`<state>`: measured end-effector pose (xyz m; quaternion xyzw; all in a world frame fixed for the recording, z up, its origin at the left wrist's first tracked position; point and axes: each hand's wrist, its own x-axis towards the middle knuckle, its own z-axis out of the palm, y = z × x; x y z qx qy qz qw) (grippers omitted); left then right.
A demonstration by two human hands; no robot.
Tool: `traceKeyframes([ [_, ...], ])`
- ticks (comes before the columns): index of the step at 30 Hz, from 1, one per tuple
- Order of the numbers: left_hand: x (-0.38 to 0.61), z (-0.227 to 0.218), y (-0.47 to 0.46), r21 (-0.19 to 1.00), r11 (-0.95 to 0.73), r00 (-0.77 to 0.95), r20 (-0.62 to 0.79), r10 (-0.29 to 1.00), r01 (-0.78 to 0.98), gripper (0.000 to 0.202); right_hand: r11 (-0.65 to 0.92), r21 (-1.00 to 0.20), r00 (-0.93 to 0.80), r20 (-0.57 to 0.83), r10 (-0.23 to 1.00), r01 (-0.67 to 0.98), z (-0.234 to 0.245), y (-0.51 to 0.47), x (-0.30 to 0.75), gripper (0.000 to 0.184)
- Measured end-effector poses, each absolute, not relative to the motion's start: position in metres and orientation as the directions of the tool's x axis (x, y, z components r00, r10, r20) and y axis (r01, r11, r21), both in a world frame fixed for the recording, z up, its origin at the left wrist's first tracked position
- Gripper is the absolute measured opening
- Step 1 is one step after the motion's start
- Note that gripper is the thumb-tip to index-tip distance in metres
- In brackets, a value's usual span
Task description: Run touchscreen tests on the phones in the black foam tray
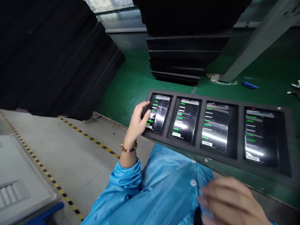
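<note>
A dark foam tray (202,117) lies along the near edge of the green tabletop, with several smartphones in its compartments. My left hand (138,120) is at the tray's left end, thumb and fingers apart. Its thumb tip reaches over the left edge of the leftmost phone (160,114); I cannot tell whether it presses the screen. Farther right sit a second phone (187,120), a third phone (215,128) and a rightmost phone (262,137). Their lit screens show green and white text lines, with a white label near the bottom. My right hand (232,200), smeared by motion, hovers in front of the tray, apart from it.
Tall stacks of black trays stand at the left (58,56) and the back (187,47). A grey post (253,43) rises behind the foam tray, near a small blue object (250,85). Yellow-black tape (91,138) marks the floor beside a pale bin (23,181).
</note>
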<state>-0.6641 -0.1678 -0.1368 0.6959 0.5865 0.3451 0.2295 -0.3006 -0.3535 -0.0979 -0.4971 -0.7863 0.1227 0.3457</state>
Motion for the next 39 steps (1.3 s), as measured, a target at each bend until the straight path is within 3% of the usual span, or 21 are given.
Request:
traceKeyframes([
  [7, -0.666, -0.140, -0.169, 0.770, -0.193, 0.072, 0.188, 0.979, 0.608, 0.045, 0.437, -0.507, -0.296, 0.336, 0.894, 0.743, -0.100, -0.257, -0.331, 0.047],
  [21, -0.668, -0.141, -0.170, 0.743, -0.237, 0.118, 0.210, 0.970, 0.626, 0.054, 0.436, -0.452, -0.333, 0.293, 0.896, 0.778, -0.116, -0.253, -0.343, 0.038],
  [28, -0.667, -0.140, -0.167, 0.743, -0.223, 0.109, 0.200, 0.974, 0.631, 0.055, 0.245, -0.497, -0.098, 0.303, 0.948, 0.833, -0.115, -0.274, -0.300, 0.038],
  [32, -0.669, -0.142, -0.166, 0.756, -0.198, 0.088, 0.184, 0.979, 0.624, 0.056, 0.211, -0.466, -0.096, 0.257, 0.962, 0.859, -0.114, -0.281, -0.287, 0.039],
  [39, -0.672, -0.144, -0.163, 0.726, -0.204, 0.094, 0.189, 0.977, 0.657, 0.056, 0.035, -0.501, 0.197, 0.402, 0.894, 0.865, -0.115, -0.311, -0.243, 0.037],
])
